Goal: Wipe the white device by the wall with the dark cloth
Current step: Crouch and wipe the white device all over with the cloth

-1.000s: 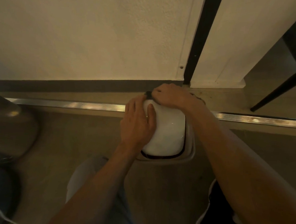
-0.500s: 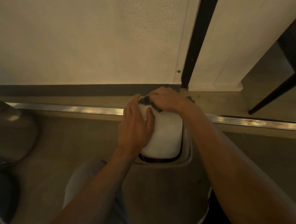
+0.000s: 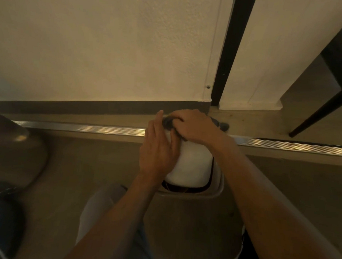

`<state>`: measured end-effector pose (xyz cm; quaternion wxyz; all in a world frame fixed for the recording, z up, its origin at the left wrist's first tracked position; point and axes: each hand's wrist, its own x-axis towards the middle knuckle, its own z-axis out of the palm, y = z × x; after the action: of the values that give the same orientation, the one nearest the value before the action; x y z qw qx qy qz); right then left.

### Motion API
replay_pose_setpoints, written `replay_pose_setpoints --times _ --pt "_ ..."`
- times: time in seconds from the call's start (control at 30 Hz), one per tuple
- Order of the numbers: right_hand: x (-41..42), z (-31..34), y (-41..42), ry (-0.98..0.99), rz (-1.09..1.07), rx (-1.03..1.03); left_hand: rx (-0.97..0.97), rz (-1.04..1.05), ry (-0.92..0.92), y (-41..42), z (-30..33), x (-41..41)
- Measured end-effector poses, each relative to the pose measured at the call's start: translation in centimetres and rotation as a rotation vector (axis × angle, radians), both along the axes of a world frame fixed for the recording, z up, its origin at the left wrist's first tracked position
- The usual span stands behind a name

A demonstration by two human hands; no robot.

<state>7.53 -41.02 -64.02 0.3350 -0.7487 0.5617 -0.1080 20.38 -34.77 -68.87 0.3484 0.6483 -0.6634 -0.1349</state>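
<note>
Your right hand clamps the dark cloth onto the white device at its twelve o'clock edge; your left hand, fingers extended, lies flat along its nine o'clock side, by the wall

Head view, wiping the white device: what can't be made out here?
- White device: its far top edge is hidden under the right hand; its left side under the left hand.
- Dark cloth: mostly hidden under the right hand's fingers; only bits show.
- Dark object by the wall: too blurred to identify.
- Rounded object: cut off by the left edge.
</note>
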Motion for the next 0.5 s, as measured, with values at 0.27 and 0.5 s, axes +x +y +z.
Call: replay_pose_setpoints --times 0.27,0.5 --pt "-1.0 -2.3 4.1 -0.022 -0.055 -0.296 -0.044 -0.048 0.035 0.0 -0.5 0.6" --pt "-1.1 -3.1 5.8 -0.223 -0.011 -0.386 -0.22 -0.023 0.263 0.1 -1.4 1.4"
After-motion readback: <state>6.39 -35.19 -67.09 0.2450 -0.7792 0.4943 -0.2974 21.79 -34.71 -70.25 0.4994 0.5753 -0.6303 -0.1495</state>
